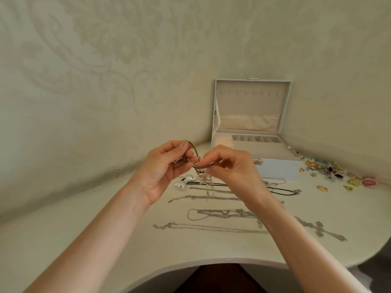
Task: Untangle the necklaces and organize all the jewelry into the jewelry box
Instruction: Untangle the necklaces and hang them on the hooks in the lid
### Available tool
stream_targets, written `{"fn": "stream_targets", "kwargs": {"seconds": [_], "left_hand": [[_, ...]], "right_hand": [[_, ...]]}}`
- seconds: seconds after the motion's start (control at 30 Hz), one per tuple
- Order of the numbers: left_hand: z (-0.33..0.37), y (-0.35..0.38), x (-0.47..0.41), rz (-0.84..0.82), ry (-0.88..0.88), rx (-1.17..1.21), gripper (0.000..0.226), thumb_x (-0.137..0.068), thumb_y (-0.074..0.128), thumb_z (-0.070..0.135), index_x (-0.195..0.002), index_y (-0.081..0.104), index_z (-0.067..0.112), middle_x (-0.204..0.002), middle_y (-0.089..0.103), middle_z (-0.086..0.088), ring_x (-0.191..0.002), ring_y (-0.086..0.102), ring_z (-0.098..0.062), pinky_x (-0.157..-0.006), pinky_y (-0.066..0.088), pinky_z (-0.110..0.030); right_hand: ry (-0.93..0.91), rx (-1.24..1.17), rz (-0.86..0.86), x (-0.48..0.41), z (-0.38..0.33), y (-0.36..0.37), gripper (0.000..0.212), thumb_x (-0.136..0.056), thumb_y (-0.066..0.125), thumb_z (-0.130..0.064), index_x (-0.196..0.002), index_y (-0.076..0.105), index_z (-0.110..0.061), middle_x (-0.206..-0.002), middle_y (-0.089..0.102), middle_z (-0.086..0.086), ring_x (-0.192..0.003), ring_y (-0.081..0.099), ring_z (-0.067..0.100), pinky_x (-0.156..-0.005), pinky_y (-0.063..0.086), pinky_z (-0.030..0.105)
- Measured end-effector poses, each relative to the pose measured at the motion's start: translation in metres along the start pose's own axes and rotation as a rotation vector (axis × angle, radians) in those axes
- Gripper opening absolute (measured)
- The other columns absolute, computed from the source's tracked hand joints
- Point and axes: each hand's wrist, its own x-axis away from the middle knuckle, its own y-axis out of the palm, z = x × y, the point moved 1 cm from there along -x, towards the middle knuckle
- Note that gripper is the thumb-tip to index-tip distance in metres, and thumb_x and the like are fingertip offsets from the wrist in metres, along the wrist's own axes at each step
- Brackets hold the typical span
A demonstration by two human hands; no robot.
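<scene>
A tangled necklace (195, 154) with a brownish cord and pale dangling beads hangs above the table between both hands. My left hand (167, 168) pinches one part of the cord and my right hand (230, 168) pinches another part close by. The white jewelry box (277, 166) stands open behind my right hand, its lid upright with hooks inside. Several silver chains (211, 227) lie stretched out on the white table (105, 233) below my hands. A black cord necklace with a silver bow pendant (183, 182) lies under my left hand.
A heap of small colourful jewelry pieces (336, 172) lies to the right of the box. A silver cross pendant (325, 230) rests near the right edge. The table's curved front edge runs near me; a patterned wall stands close behind.
</scene>
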Motion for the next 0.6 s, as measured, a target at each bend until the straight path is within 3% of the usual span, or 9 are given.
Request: {"fn": "stream_targets", "kwargs": {"seconds": [0.1, 0.17, 0.3, 0.37, 0.43, 0.5, 0.6], "left_hand": [[0.008, -0.013, 0.002, 0.048, 0.007, 0.065, 0.012, -0.091, 0.052, 0.011, -0.084, 0.06, 0.005, -0.063, 0.062, 0.0, -0.057, 0.065, -0.008, -0.053, 0.053, -0.015], [0.015, -0.022, 0.005, 0.093, 0.034, 0.023, 0.014, -0.093, 0.051, 0.013, -0.085, 0.061, 0.007, -0.06, 0.061, 0.002, -0.052, 0.061, -0.007, -0.05, 0.051, -0.015], [0.026, -0.041, 0.012, 0.141, 0.138, -0.373, 0.016, -0.092, 0.054, 0.02, -0.082, 0.065, 0.014, -0.06, 0.06, 0.007, -0.052, 0.051, -0.004, -0.047, 0.042, -0.013], [0.031, -0.049, 0.017, 0.108, 0.108, -0.538, 0.014, -0.085, 0.061, 0.029, -0.083, 0.065, 0.015, -0.059, 0.057, 0.012, -0.054, 0.048, -0.003, -0.049, 0.04, -0.012], [0.032, -0.058, 0.022, 0.067, 0.047, -0.702, 0.023, -0.074, 0.069, 0.033, -0.089, 0.063, 0.017, -0.066, 0.06, 0.012, -0.059, 0.049, -0.002, -0.05, 0.037, -0.012], [0.03, -0.067, 0.025, 0.07, 0.002, -0.754, 0.027, -0.075, 0.073, 0.027, -0.097, 0.061, 0.017, -0.077, 0.065, 0.007, -0.065, 0.049, -0.006, -0.049, 0.033, -0.013], [0.026, -0.076, 0.03, 0.074, -0.01, -0.771, 0.009, -0.082, 0.068, 0.027, -0.082, 0.067, 0.018, -0.061, 0.057, 0.008, -0.053, 0.036, -0.007, -0.045, 0.026, -0.014]], "right_hand": [[0.003, -0.063, -0.015, -0.008, -0.002, 0.015, 0.033, -0.078, 0.063, 0.01, -0.072, 0.072, -0.021, -0.073, 0.068, -0.006, -0.064, 0.057, 0.005, -0.062, 0.045, 0.019], [0.002, -0.101, -0.008, -0.015, -0.004, 0.025, 0.032, -0.08, 0.063, 0.007, -0.075, 0.072, -0.023, -0.065, 0.066, -0.012, -0.06, 0.054, 0.0, -0.059, 0.042, 0.013], [-0.032, -0.145, -0.024, -0.031, -0.011, 0.044, 0.026, -0.082, 0.064, 0.002, -0.078, 0.072, -0.023, -0.071, 0.067, 0.0, -0.066, 0.053, 0.006, -0.062, 0.041, 0.015], [-0.025, -0.204, -0.055, -0.038, -0.012, 0.056, 0.025, -0.084, 0.061, 0.003, -0.079, 0.071, -0.02, -0.073, 0.066, 0.007, -0.066, 0.054, 0.01, -0.063, 0.044, 0.02], [0.023, -0.251, -0.079, -0.044, -0.01, 0.069, 0.023, -0.085, 0.059, 0.004, -0.081, 0.069, -0.016, -0.065, 0.062, 0.003, -0.057, 0.055, 0.008, -0.055, 0.044, 0.018], [0.084, -0.262, -0.106, -0.047, -0.007, 0.079, 0.016, -0.084, 0.061, 0.003, -0.083, 0.066, -0.012, -0.061, 0.058, -0.002, -0.049, 0.053, 0.005, -0.048, 0.042, 0.016], [0.133, -0.27, -0.117, -0.05, 0.002, 0.092, 0.016, -0.079, 0.067, 0.005, -0.079, 0.059, -0.009, -0.063, 0.056, 0.003, -0.047, 0.05, 0.004, -0.046, 0.039, 0.015]]}}
